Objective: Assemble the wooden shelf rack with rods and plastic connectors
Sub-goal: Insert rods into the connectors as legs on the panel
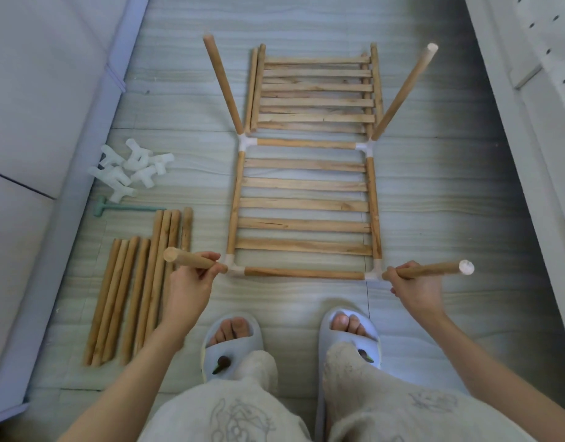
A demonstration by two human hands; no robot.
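Head view: left hand (191, 282) and right hand (413, 287) each pinch an upright rod (191, 260) at the shelf's near corners.

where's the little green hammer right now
In the head view the green hammer lies on the floor at the left, just below the pile of plastic connectors and above the loose rods.

Bare floor (434, 193) right of the shelf frame (303, 205); loose rods (137, 282) and connectors (128, 167) crowd its left
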